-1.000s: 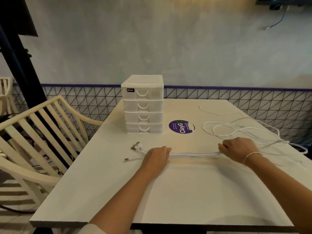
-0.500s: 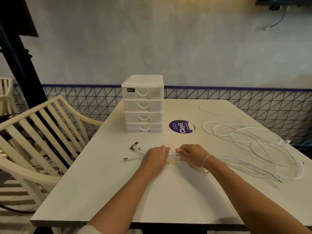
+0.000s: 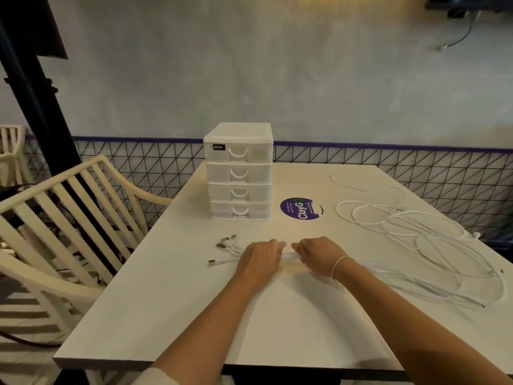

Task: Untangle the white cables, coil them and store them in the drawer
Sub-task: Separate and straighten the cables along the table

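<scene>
My left hand [image 3: 261, 259] and right hand [image 3: 319, 255] sit knuckles-up just beside each other at mid-frame. Both have fingers curled, gripping the white cables [image 3: 288, 257]. My forearms reach in from the bottom edge.

Grey wall [image 3: 277, 65], black mesh fence [image 3: 138, 168], slatted cream chair [image 3: 69, 218] beside white table [image 3: 166, 315]

Dim, warm overhead glow; soft focus, wide-angle bending at edges.

Purple round sticker [image 3: 301, 208] on table [image 3: 194, 315] — "ClayG"; black label [image 3: 217, 147] on top drawer [image 3: 238, 153] — "...abox", start unreadable.
</scene>
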